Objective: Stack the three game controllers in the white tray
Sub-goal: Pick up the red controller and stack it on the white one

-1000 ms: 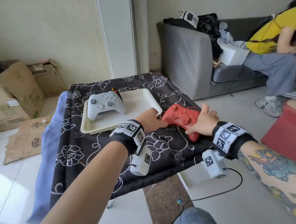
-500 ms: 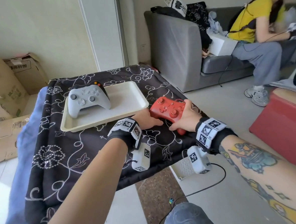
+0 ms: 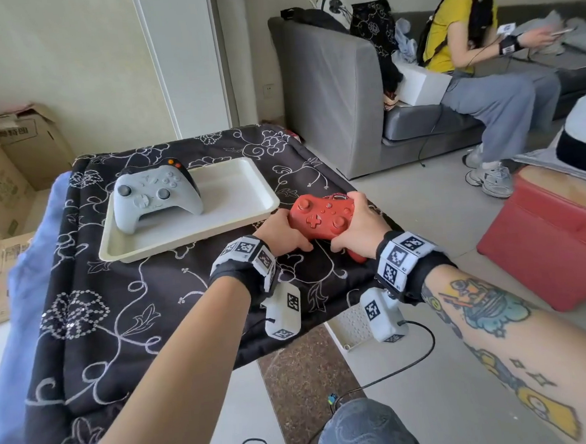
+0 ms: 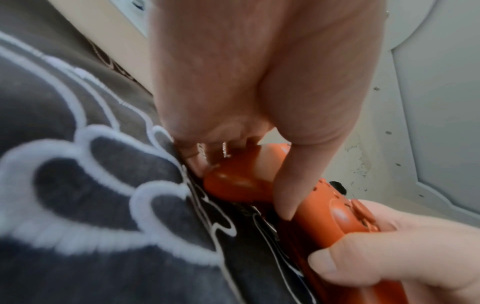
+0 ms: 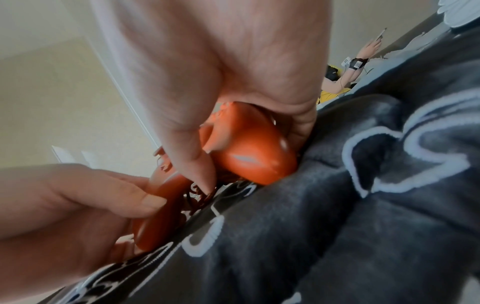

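I hold the red controller (image 3: 322, 216) with both hands. My left hand (image 3: 280, 231) has its fingers curled around the left grip, and my right hand (image 3: 357, 226) has its fingers curled around the right grip, thumb on the edge. The controller is low over the black flowered cloth (image 3: 119, 318), just beside the near right corner of the white tray (image 3: 242, 194). From the wrist views I cannot tell if it is already free of the cloth or still touching it.

In the tray, at its left end, a grey controller (image 3: 154, 199) lies on top of a black controller (image 3: 178, 165), of which only the far edge with orange buttons shows. So I judge this red one is the last of the three.

To do this step well, I think I should lift it level, carry it left over the tray rim, and put it down face up, centred on the grey one with the grips pointing the same way. The grey top is rounded, so I would release slowly and check that it does not slide.

The cloth covers a low table. Around it there is a pale tiled floor, cardboard boxes (image 3: 10, 163) on the left, a grey sofa (image 3: 338, 95) behind, where a person in a yellow shirt (image 3: 458, 36) sits, and a red box (image 3: 553, 240) on the right.
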### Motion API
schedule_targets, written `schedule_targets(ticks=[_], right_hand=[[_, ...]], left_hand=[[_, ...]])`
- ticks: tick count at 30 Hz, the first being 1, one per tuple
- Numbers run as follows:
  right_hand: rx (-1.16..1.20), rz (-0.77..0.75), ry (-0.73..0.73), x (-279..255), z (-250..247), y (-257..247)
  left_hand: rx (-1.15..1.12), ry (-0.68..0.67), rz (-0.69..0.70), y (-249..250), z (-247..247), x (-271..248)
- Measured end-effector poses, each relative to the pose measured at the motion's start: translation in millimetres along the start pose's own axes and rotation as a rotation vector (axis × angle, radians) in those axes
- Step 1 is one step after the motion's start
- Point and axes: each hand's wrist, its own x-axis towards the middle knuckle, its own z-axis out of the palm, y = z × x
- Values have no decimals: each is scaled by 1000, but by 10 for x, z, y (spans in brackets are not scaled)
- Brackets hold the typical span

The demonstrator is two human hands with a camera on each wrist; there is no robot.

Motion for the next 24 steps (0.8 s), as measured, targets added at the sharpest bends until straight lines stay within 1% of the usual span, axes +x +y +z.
schedule_targets(ticks=[2, 8, 13, 18, 24], right_hand=[[11, -16, -4, -7, -3, -5], [38, -52, -39, -63, -2, -41], [12, -75, -39, -147, -53, -163], [23, -174, -66, -191, -17, -535], [35, -343, -40, -222, 182, -1227]], left_hand=[[3, 9, 17, -5, 1, -21], [29, -46, 10, -9, -78, -115], [-17, -45, 46, -4, -187, -271], [-92, 55, 76, -21, -485, -496], [-147, 184, 111, -201, -1221, -713]])
